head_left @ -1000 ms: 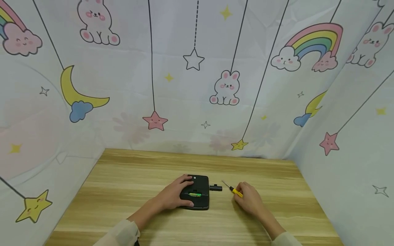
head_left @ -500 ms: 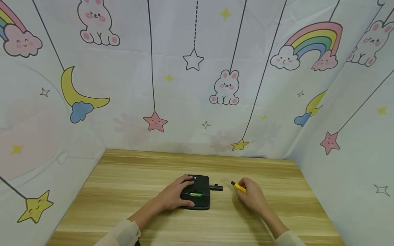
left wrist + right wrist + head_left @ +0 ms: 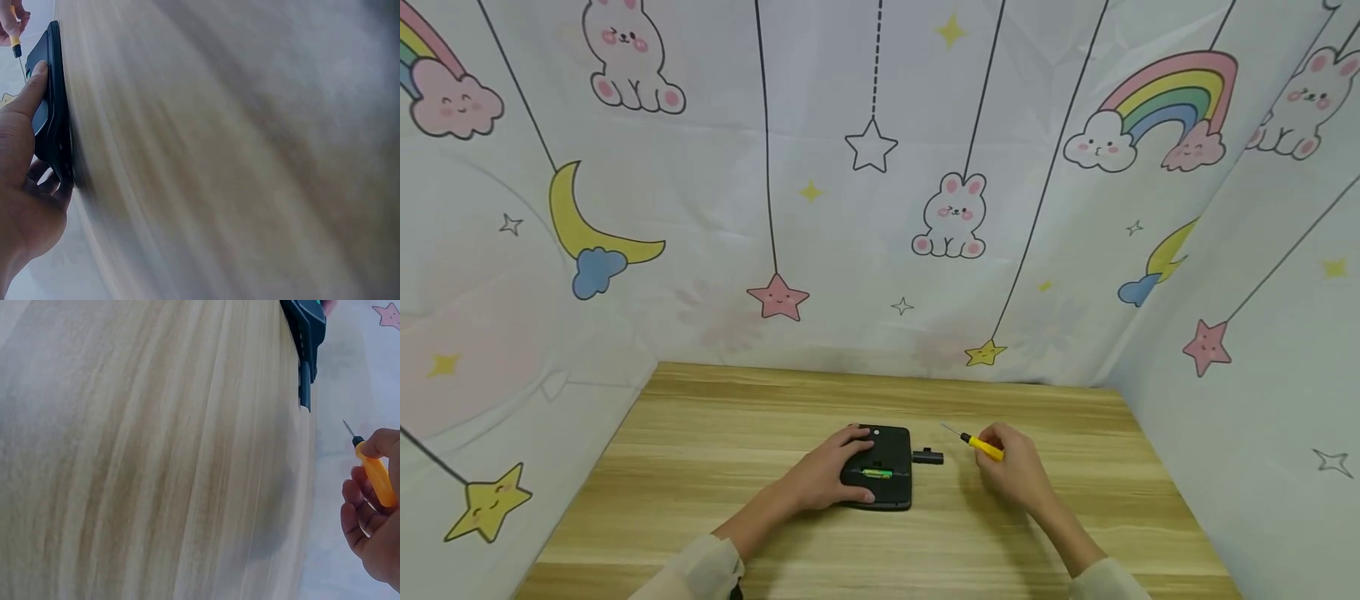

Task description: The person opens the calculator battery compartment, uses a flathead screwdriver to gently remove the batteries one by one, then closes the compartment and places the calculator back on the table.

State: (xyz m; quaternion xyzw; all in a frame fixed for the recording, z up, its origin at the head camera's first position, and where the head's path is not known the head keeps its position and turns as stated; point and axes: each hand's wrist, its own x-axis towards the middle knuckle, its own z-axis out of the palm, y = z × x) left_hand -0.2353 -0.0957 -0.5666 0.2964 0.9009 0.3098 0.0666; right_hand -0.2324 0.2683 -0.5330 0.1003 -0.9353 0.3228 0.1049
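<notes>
The black device (image 3: 895, 446) lies on the surface (image 3: 737, 400), its green battery (image 3: 877, 473) showing in an open slot. The left hand (image 3: 823, 472) holds its left side, thumb spread from fingers; steady pressure should prevent sliding. A small black piece (image 3: 931, 458) lies just beside. The right hand (image 3: 1017, 468) grips the yellow-handled screwdriver (image 3: 988, 448), tip raised; keeping it clear of the battery seems wise.

- Device (image 3: 893, 448) down on the table (image 3: 737, 417), left hand (image 3: 820, 475) over its left side
- Battery (image 3: 877, 473) sitting in its slot
- Loose piece (image 3: 928, 457) just right
- And further right, screwdriver (image 3: 988, 448) in the right hand (image 3: 1021, 473)
</notes>
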